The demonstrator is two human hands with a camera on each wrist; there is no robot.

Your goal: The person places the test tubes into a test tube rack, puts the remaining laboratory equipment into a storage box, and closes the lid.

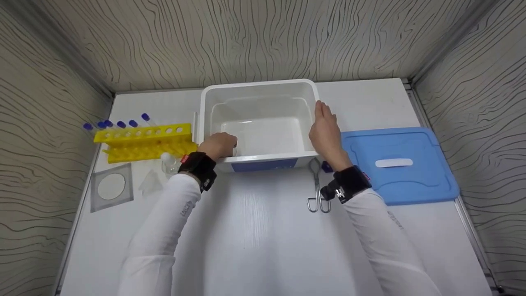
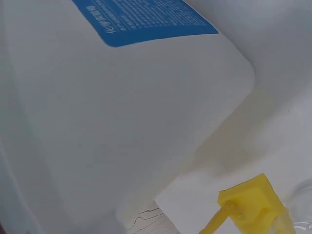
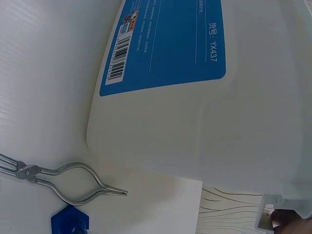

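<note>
Both hands on a white tub (image 1: 259,119) standing open-topped toward the back middle of a white table (image 1: 263,242). Left hand (image 1: 220,146) hooked over the tub's near left rim, fingers curled down inside and grasping the edge. Right hand (image 1: 324,131) laid flat against the tub's right wall, fingers straight and pointing away along the rim, pressing rather than clenching. Blue label (image 1: 265,165) on the tub's near face, seen close up in both wrist views, with a barcode at one end in the right wrist view. Metal tongs (image 1: 316,187) lying on the table just in front of the tub's near right corner, beside the right wrist, handles toward the person. Small blue piece (image 3: 70,222) next to the tongs' tip. Blue lid (image 1: 400,164) flat on the table just right of the tub. Yellow rack (image 1: 146,142) just left of the tub, tubes with blue caps (image 1: 119,123) leaning behind it. Clear small bottle (image 1: 169,162) near the left wrist. Square frame with a white disc (image 1: 111,187) further left, toward the table's edge.
</note>
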